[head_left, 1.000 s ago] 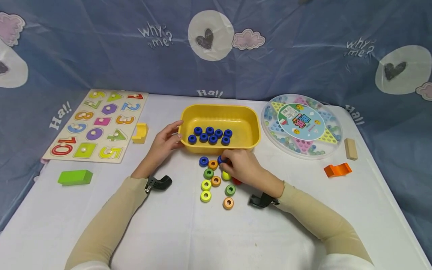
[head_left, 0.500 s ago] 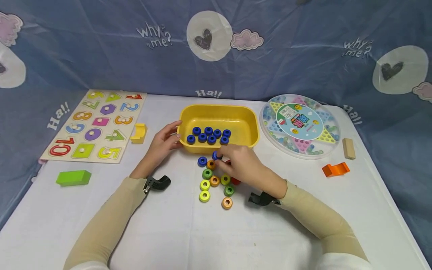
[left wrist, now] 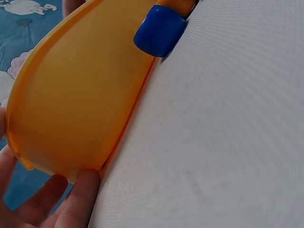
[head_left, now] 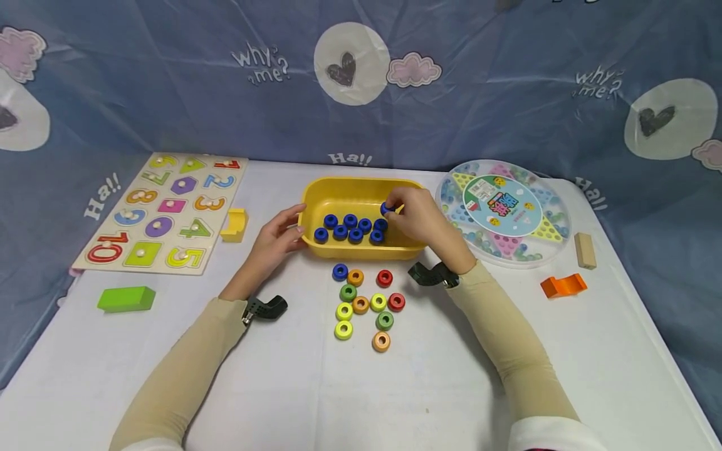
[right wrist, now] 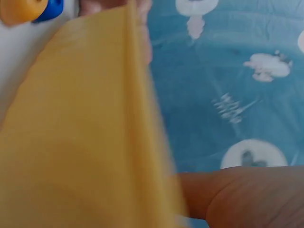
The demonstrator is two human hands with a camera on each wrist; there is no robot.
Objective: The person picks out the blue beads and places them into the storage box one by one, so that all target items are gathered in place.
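In the head view my right hand [head_left: 418, 215] is over the right part of the yellow plastic bin [head_left: 361, 252], pinching a blue ring bead [head_left: 387, 209] between thumb and fingertips. Several more blue ring beads [head_left: 355, 235] lie in the bin. My left hand [head_left: 276, 240] rests its fingertips against the bin's left end; the left wrist view shows its fingers [left wrist: 84, 194] touching the outer wall. In the right wrist view the bin wall [right wrist: 85, 118] hides the held bead. One blue ring bead [head_left: 340, 272] is on the white table in front of the bin.
Loose orange [head_left: 360, 305], yellow, green and red ring beads lie before the bin. A number puzzle board [head_left: 126, 216], yellow block [head_left: 234, 225] and green block [head_left: 126, 299] are left. A round marble game [head_left: 504, 210], wooden block [head_left: 585, 250] and orange block [head_left: 564, 285] are right.
My right hand has lifted a blue ring bead from the table in front of the bin and carried it up over the bin's interior. The left hand stays at the bin's left end.
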